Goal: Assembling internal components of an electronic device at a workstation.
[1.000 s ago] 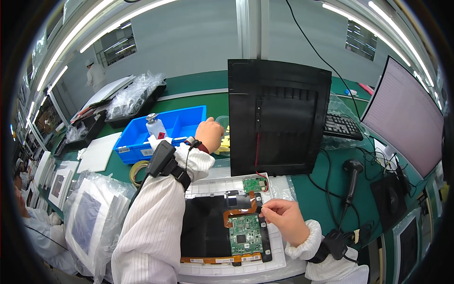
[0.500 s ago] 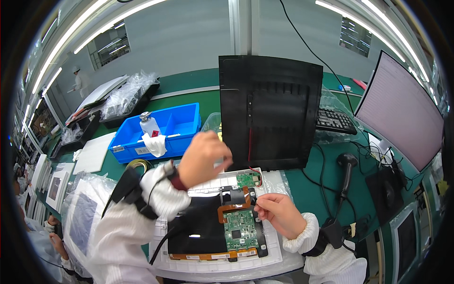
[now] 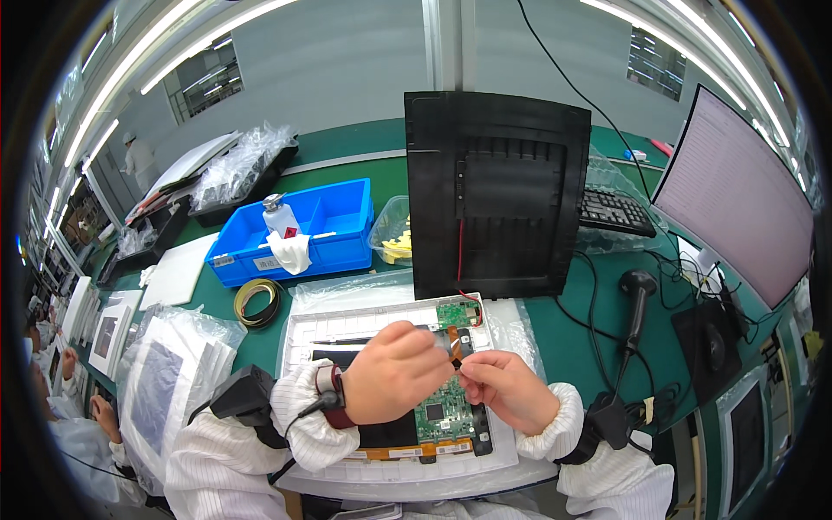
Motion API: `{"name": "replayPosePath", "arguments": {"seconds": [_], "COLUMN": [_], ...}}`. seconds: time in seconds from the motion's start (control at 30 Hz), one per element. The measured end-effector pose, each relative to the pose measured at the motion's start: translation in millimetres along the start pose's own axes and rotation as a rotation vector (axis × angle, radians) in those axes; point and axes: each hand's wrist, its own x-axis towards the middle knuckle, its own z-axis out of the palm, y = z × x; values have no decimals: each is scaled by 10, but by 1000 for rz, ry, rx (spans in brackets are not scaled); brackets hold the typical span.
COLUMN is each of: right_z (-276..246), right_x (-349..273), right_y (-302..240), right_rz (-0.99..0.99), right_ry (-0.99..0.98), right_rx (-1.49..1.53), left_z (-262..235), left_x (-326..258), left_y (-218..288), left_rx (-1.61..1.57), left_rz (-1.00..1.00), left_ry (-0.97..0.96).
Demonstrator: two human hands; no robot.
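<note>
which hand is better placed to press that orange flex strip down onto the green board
Probably the right hand: its fingertips already pinch the orange flex strip just above the green circuit board. The left hand is fisted over the strip's upper end, apparently steadying it.

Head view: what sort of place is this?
Likely an electronics assembly line: both hands work over a green circuit board on a white tray, on a green bench with a blue parts bin and handheld scanner.
</note>
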Motion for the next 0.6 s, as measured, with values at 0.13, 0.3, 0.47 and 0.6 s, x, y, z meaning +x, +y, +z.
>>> {"name": "replayPosePath", "arguments": {"seconds": [0.13,0.3,0.47,0.6], "right_z": [37,68,117,141], "right_x": [-37,-11,37,47], "right_y": [-144,-239,-259,-283], "right_rz": [-115,-563,-588,-605], "right_ry": [-18,-31,-93,-100], "right_rx": [-34,-538,-632,-672], "left_z": [-22,-22,-71,-64], "left_x": [21,-55,-78,-68], "left_y": [-51,-8,73,101], "left_rx": [-440,-1044,-1335,-1389], "left_rz": [-426,-913,-1087,-1090], "left_ry": [152,63,0,33]}}
